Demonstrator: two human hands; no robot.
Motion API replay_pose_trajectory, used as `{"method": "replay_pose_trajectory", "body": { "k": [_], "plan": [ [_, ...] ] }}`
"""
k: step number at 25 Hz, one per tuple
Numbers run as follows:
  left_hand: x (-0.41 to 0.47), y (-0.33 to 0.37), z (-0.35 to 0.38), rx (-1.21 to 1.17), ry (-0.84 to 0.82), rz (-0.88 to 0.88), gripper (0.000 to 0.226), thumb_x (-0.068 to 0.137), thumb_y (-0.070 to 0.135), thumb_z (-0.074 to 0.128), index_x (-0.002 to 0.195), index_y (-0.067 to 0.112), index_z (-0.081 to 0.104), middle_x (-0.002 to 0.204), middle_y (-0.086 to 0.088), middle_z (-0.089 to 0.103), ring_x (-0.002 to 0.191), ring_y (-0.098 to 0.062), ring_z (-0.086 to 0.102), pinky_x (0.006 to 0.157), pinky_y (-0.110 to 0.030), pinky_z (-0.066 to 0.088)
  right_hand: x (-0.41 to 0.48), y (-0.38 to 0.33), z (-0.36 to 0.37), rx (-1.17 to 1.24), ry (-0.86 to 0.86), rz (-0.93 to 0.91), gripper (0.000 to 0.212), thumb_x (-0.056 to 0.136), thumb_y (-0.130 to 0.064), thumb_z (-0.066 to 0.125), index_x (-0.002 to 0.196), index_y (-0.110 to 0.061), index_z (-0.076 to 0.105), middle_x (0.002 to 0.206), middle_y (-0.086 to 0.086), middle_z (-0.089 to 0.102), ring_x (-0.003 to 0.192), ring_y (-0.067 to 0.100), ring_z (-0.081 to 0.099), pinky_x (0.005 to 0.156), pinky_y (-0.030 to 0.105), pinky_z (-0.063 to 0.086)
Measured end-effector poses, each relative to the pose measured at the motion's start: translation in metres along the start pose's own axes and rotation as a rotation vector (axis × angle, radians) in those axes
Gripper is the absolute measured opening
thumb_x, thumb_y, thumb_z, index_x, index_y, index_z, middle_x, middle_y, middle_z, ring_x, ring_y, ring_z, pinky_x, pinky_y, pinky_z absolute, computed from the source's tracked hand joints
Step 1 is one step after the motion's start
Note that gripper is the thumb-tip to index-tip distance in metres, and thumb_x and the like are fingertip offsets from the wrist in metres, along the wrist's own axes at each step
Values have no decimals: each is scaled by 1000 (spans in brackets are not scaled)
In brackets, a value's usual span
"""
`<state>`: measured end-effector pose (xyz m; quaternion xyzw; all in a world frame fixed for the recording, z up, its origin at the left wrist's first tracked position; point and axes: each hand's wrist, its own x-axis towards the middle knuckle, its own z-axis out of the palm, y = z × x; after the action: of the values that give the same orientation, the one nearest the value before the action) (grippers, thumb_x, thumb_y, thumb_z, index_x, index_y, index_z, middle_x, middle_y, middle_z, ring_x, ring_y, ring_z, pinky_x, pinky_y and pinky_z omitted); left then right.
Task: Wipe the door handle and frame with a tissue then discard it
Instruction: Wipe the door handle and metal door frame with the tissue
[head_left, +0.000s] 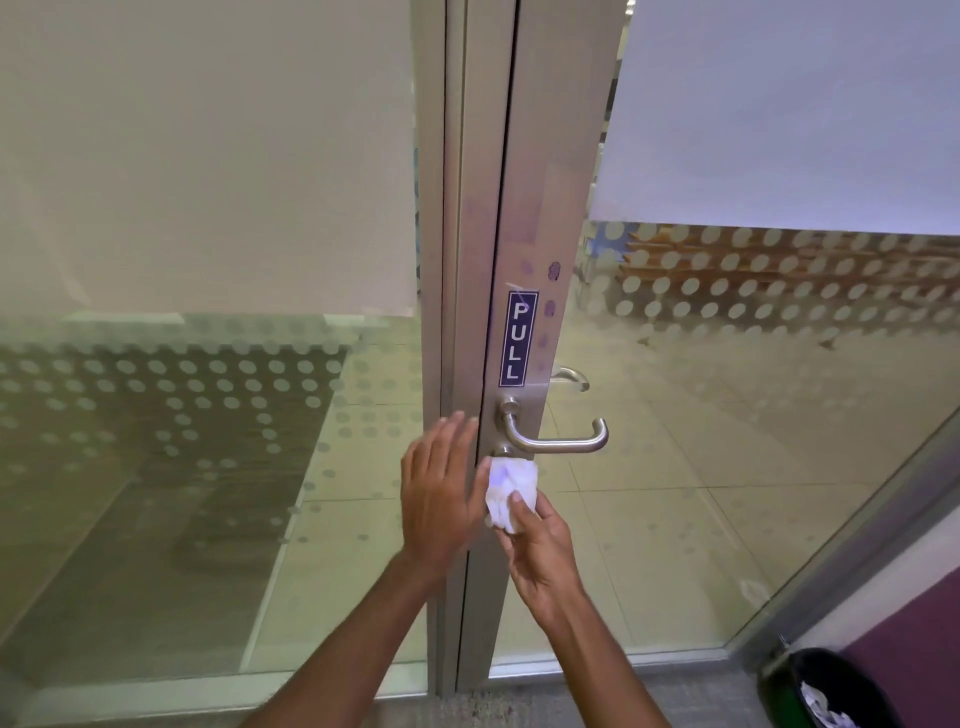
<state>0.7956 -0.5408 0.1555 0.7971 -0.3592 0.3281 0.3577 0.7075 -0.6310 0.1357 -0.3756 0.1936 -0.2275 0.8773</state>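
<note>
Glass door frame | R hand grips tissue under handle | L hand flat, released, beside tissue

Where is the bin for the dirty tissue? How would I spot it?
Find the glass door with the blue PULL sticker, then look to its bottom right corner near the floor. The bin sits there by the purple wall. It is round and dark, with crumpled white paper inside.

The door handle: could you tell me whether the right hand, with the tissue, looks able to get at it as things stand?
Probably yes. The right hand holds the tissue against the door frame just below the door handle, with nothing between them. The left hand rests open to the left, clear of the lever.
</note>
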Motion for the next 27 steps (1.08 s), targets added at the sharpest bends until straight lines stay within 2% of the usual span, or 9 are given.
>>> {"method": "replay_pose_trajectory", "body": {
  "k": [2, 4, 6, 11, 14, 16, 19, 24, 27],
  "plan": [
    [51, -3, -2, 174, 76, 168, 57, 99, 39, 43, 148, 9, 37, 155, -11, 37, 144, -27, 32, 117, -48, 25, 6, -17, 18, -11, -24, -109, 28, 96, -5, 52, 122, -2, 61, 112, 10, 72, 100, 19, 70, 84, 25, 57],
    [102, -6, -4, 288, 133, 189, 66, 101, 45, 35, 155, 10, 16, 164, -9, 9, 151, -26, 9, 122, -51, 9, 13, -36, 34, -37, -54, -208, 29, 97, -8, 50, 125, -6, 61, 114, 8, 72, 102, 19, 69, 86, 27, 56],
    [142, -10, -4, 353, 173, 212, 68, 103, 48, 25, 156, 12, 3, 164, -5, -12, 152, -24, -7, 122, -49, -5, 20, -59, 48, -118, -39, -311, 33, 99, -13, 49, 130, -11, 59, 120, 8, 70, 107, 20, 67, 90, 30, 53],
    [195, -17, 2, 445, 225, 307, 64, 105, 47, 16, 156, 15, -5, 165, -6, -1, 151, -22, -13, 121, -48, -12, 45, -111, 81, -354, 187, -703, 44, 100, -7, 47, 141, -22, 46, 140, -2, 57, 121, 1, 57, 90, 11, 49],
    [196, -21, 10, 463, 281, 314, 65, 105, 48, 14, 156, 16, -10, 163, -2, -16, 150, -20, -15, 120, -49, -14, 59, -127, 96, -609, 323, -1053, 59, 96, 6, 44, 144, -27, 36, 148, -5, 44, 138, 8, 40, 110, 20, 38],
    [196, -23, 12, 454, 304, 321, 65, 105, 48, 14, 156, 16, -9, 163, -2, -17, 151, -20, -14, 120, -50, -14, 76, -129, 102, -848, 344, -1238, 66, 88, 12, 38, 148, -16, 33, 153, -2, 35, 146, 14, 25, 118, 28, 28],
    [196, -23, 14, 447, 325, 330, 64, 106, 47, 15, 156, 15, -9, 163, -2, -18, 151, -21, -14, 119, -52, -14, 101, -122, 111, -1160, 250, -1321, 68, 85, 15, 40, 149, -5, 26, 157, 7, 20, 149, 23, 13, 121, 42, 22],
    [197, -22, 14, 446, 324, 331, 65, 105, 48, 15, 156, 15, -10, 162, -2, -19, 150, -21, -15, 119, -52, -13, 122, -106, 81, -1572, 113, -1417, 64, 92, 1, 44, 150, -2, 16, 159, 15, 12, 150, 23, 5, 123, 41, 12],
    [197, -21, 14, 448, 327, 329, 66, 105, 48, 17, 156, 15, -10, 162, -2, -20, 150, -20, -15, 120, -52, -12, 128, -116, 81, -1571, 160, -1442, 59, 97, -7, 39, 151, -4, 17, 161, 11, 10, 151, 23, 6, 123, 39, 11]
  ]
}}
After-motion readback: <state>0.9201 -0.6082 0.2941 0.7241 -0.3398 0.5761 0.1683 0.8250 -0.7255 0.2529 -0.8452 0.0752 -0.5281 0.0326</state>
